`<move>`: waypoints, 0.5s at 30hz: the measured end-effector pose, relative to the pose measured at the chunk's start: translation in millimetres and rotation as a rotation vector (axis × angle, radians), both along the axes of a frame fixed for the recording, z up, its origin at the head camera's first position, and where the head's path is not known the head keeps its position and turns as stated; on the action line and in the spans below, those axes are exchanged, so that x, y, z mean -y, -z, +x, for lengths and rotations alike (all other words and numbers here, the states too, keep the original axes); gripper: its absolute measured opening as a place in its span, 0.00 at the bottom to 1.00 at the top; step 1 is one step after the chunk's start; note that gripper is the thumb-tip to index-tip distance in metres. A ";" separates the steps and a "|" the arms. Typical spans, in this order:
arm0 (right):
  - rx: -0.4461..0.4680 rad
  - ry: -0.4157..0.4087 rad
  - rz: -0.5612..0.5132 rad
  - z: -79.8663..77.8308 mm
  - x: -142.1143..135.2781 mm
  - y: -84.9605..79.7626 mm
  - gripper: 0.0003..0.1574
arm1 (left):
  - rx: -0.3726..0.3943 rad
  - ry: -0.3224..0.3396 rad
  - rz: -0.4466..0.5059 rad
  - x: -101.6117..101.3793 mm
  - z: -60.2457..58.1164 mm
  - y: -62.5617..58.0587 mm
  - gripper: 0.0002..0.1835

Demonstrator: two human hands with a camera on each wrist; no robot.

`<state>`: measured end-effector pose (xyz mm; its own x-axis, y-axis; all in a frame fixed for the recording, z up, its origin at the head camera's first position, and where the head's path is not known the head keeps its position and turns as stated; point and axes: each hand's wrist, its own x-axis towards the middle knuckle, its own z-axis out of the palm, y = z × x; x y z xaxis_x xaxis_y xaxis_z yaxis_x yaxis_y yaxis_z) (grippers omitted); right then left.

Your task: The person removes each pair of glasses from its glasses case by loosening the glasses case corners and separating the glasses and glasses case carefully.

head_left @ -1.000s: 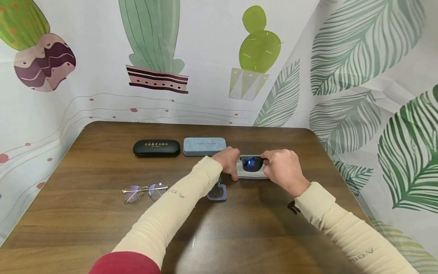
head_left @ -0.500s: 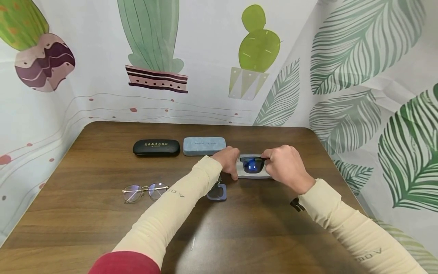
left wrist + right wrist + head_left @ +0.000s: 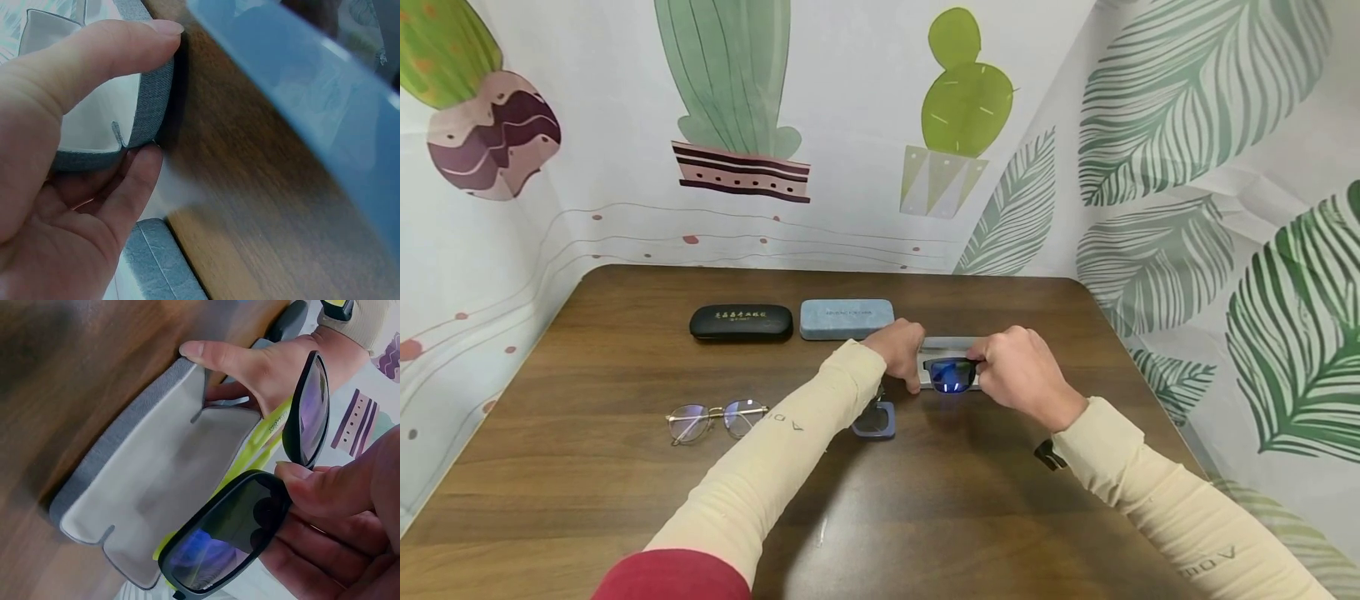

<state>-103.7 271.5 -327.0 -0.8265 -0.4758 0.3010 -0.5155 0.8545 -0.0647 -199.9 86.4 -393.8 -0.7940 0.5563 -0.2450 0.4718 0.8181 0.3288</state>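
Observation:
My left hand (image 3: pixel 898 350) grips one end of a grey eyeglass case (image 3: pixel 150 469), thumb on its rim and fingers beneath. The case stands open on the table, its pale lining showing in both wrist views. My right hand (image 3: pixel 1021 371) pinches the bridge of a pair of sunglasses (image 3: pixel 212 544) between thumb and fingers. They have a black front, dark bluish lenses and yellow-green temples, which are folded in behind the lenses. In the head view the sunglasses (image 3: pixel 951 377) overlap the front part of the case.
A black glasses case (image 3: pixel 741 322) and a light blue case (image 3: pixel 847 319) lie shut along the back of the table. Thin-framed glasses (image 3: pixel 715 419) rest at left. Blue-framed glasses (image 3: pixel 874 419) lie partly hidden under my left forearm.
The sunglasses have moved toward me, from over the case's middle to its front edge, uncovering its back part. My left hand has stayed in place on the case.

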 end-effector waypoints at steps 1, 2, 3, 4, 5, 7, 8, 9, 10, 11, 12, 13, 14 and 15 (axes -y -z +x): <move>0.007 -0.001 0.003 0.2 0.4 0.9 0.19 | 0.003 -0.003 -0.002 -0.1 0.1 -0.3 0.22; 0.014 -0.001 0.005 0.5 0.9 1.7 0.18 | 0.007 -0.006 -0.004 -0.2 0.2 -0.4 0.22; 0.020 0.000 0.007 0.8 1.3 2.7 0.18 | 0.010 -0.011 -0.006 -0.2 0.4 -0.6 0.23; 0.028 0.000 0.006 1.3 1.8 3.4 0.18 | 0.013 -0.016 -0.008 -0.1 0.5 -0.6 0.23; 0.037 0.000 0.004 1.8 2.3 4.0 0.18 | 0.017 -0.020 -0.009 -0.1 0.6 -0.7 0.24; 0.052 0.002 0.003 3.0 3.2 5.4 0.19 | 0.019 -0.024 -0.012 -0.1 0.6 -0.4 0.24; 0.059 0.001 0.002 3.6 3.6 6.3 0.19 | 0.018 -0.025 -0.012 -0.1 0.5 -0.3 0.24; 0.067 0.001 0.000 4.1 3.9 7.3 0.19 | 0.017 -0.024 -0.010 -0.1 0.4 -0.1 0.25; 0.075 -0.001 0.000 4.6 4.1 8.4 0.19 | 0.013 -0.022 -0.009 -0.1 0.1 0.0 0.25; 0.084 -0.003 -0.001 5.1 4.2 9.5 0.19 | 0.009 -0.020 -0.008 -0.2 0.0 0.2 0.25; 0.089 -0.005 0.002 5.5 4.4 11.1 0.19 | 0.005 -0.017 -0.007 -0.2 -0.4 0.5 0.25; 0.094 -0.008 0.003 6.0 4.4 12.6 0.19 | 0.002 -0.015 -0.005 -0.3 -0.7 0.8 0.25; 0.096 -0.011 0.004 6.2 4.5 14.5 0.19 | 0.001 -0.013 -0.003 -0.5 -0.9 1.0 0.25; 0.098 -0.014 0.003 6.7 4.3 15.9 0.19 | 0.000 -0.010 -0.002 -0.7 -1.2 1.2 0.25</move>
